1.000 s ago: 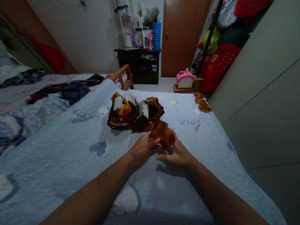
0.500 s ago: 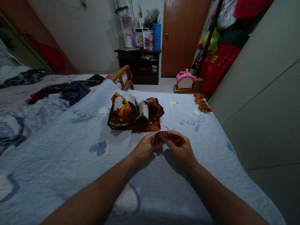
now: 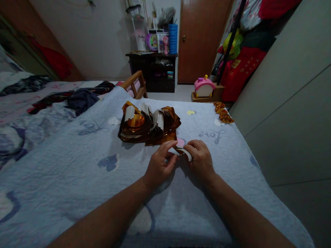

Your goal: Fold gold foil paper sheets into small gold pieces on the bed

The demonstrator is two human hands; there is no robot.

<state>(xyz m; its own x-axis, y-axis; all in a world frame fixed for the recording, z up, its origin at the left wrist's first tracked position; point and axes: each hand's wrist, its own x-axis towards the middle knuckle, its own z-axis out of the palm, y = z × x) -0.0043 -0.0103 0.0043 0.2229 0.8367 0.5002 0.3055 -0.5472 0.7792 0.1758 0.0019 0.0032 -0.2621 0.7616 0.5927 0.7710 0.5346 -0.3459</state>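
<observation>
A small sheet of gold foil paper with a pale back (image 3: 186, 154) is curled between my two hands, its pale side partly showing. My right hand (image 3: 200, 159) is closed round the right part of the sheet. At the left end, my left hand (image 3: 160, 164) has thumb and forefinger curved about the sheet's edge, with a gap between them; the fingertips partly hide the contact. Just beyond my hands lies a thick, fanned stack of gold foil paper (image 3: 165, 137), bent into curls with pale backs showing.
Several crumpled or folded gold foil pieces (image 3: 222, 113) lie at the far right corner of the blue patterned bedspread (image 3: 129, 179). A wooden chair back (image 3: 134, 84) stands past the far edge. Clothes (image 3: 84, 100) are heaped at left; a pale cabinet (image 3: 289, 113) borders the right.
The sheet has turned from a gold-faced curve to show its pale back. My right hand has rolled over it, knuckles up; my left forefinger and thumb have spread apart.
</observation>
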